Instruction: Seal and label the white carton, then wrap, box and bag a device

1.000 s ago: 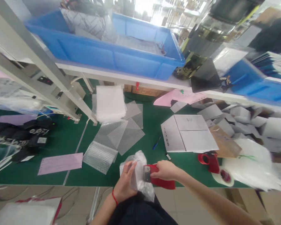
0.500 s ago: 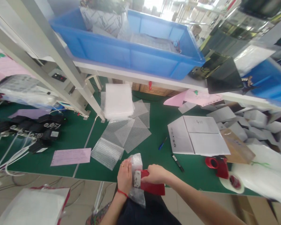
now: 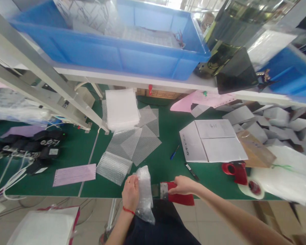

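Observation:
My left hand (image 3: 131, 193) is closed around the side of a bubble-wrapped package (image 3: 144, 189) at the front edge of the table. My right hand (image 3: 182, 185) grips a red tape dispenser (image 3: 181, 198), its metal end facing the package. A short strip of clear tape (image 3: 155, 190) spans the gap between the two. What lies inside the wrap cannot be made out. Just beyond my left hand, several loose bubble-wrap sheets (image 3: 146, 144) overlap on the green table (image 3: 165, 168).
White stacked sheets (image 3: 122, 109) lie under the shelf holding a blue bin (image 3: 117, 56). To the right are a blue pen (image 3: 174, 152), a black marker (image 3: 191, 171), a white carton (image 3: 221, 146) and another red tape dispenser (image 3: 238, 173). Black devices (image 3: 44, 144) with cables crowd the left.
My right hand has drawn the tape dispenser rightward, away from the package, with tape now showing between them. My left hand keeps hold of the package. The view has shifted slightly.

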Tool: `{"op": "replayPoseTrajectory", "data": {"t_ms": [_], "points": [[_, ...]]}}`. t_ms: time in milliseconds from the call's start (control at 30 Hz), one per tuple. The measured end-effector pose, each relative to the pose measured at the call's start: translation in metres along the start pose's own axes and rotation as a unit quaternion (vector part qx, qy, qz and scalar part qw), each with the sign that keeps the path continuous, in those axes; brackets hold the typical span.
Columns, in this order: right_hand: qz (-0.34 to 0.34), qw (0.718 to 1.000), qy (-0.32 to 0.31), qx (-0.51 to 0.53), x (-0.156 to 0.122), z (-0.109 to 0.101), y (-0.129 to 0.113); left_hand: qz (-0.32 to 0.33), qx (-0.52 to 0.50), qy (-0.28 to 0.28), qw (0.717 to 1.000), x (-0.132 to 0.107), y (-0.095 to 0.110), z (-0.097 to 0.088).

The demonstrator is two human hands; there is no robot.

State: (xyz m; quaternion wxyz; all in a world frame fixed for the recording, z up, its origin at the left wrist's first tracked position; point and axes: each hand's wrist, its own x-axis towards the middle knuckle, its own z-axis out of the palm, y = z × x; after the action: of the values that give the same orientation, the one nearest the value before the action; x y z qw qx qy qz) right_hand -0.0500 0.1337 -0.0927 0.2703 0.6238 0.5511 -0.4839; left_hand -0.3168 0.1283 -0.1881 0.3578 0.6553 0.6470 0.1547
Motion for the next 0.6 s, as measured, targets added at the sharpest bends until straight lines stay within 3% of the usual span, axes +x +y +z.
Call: {"op": "replayPoseTrajectory", "data": {"t_ms": [100,200,300,400,500,600], "points": [[-0.001,1.000,0.004,0.009,0.024,0.014,-0.016,-0.010,-0.005,-0.002,1.000,0.001,-0.006,-0.004],[-0.016,1.000,-0.003,0.018,0.043,0.018,-0.036,-0.079,-0.016,-0.007,0.997,0.004,-0.016,-0.013],[-0.042,0.999,-0.005,0.018,0.047,0.015,-0.045,-0.130,-0.033,-0.034,0.990,0.010,-0.028,-0.025],[-0.052,0.999,0.002,0.010,0.041,0.013,-0.047,-0.127,-0.052,-0.057,0.989,0.015,-0.035,-0.031],[-0.046,0.999,0.003,0.005,0.032,0.011,-0.046,-0.113,-0.074,-0.061,0.989,0.017,-0.039,-0.024],[-0.039,0.999,-0.002,0.006,0.023,0.010,-0.047,-0.090,-0.098,-0.053,0.990,0.017,-0.045,-0.006]]}}
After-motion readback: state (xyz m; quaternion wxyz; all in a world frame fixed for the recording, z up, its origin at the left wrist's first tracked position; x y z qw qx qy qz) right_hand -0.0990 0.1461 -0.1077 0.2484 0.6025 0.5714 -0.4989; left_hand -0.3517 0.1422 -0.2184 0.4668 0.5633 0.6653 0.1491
